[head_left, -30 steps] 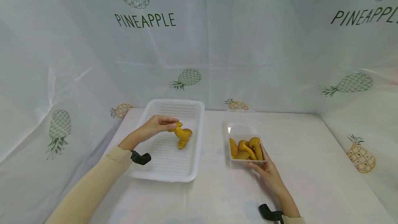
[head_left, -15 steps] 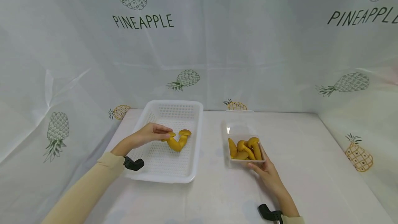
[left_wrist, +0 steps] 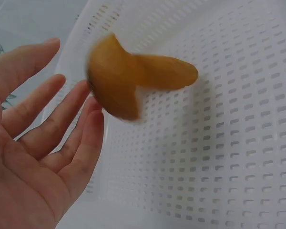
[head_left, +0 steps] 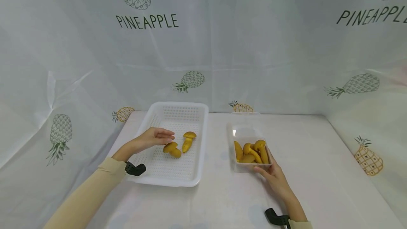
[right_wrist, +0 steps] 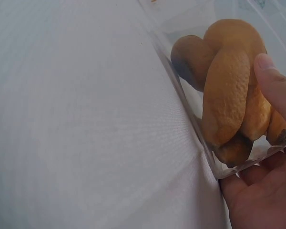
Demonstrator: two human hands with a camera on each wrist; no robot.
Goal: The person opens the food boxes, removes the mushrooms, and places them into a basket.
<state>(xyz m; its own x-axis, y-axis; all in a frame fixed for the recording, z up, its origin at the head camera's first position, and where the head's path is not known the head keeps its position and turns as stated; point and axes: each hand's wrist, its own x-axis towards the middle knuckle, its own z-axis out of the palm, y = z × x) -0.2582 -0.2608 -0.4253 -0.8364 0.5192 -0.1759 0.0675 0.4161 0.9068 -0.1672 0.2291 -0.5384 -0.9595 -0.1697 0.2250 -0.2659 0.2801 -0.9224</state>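
My left hand (head_left: pixel 155 137) is over the white perforated basket (head_left: pixel 200 165), fingers spread. Just off its fingertips is a yellow-brown mushroom (head_left: pixel 172 150), blurred in the left wrist view; contact with the fingertips is unclear. A second mushroom (head_left: pixel 188 141) lies to its right in the basket. My right hand (head_left: pixel 276 179) grips the near right corner of a clear plastic box (head_left: pixel 240 168), fingers along the outside wall and thumb at the rim. Several mushrooms (right_wrist: pixel 229 90) fill that box.
The box's clear lid (head_left: pixel 246 126) stands folded back behind it. Basket and box stand apart on a white-covered table (head_left: pixel 219 200). A pineapple-print sheet (head_left: pixel 254 45) hangs behind and at both sides.
My left hand has moved left and down with one mushroom, then let it go. The two mushrooms now appear separated in the basket. My right hand and the box have stayed put.
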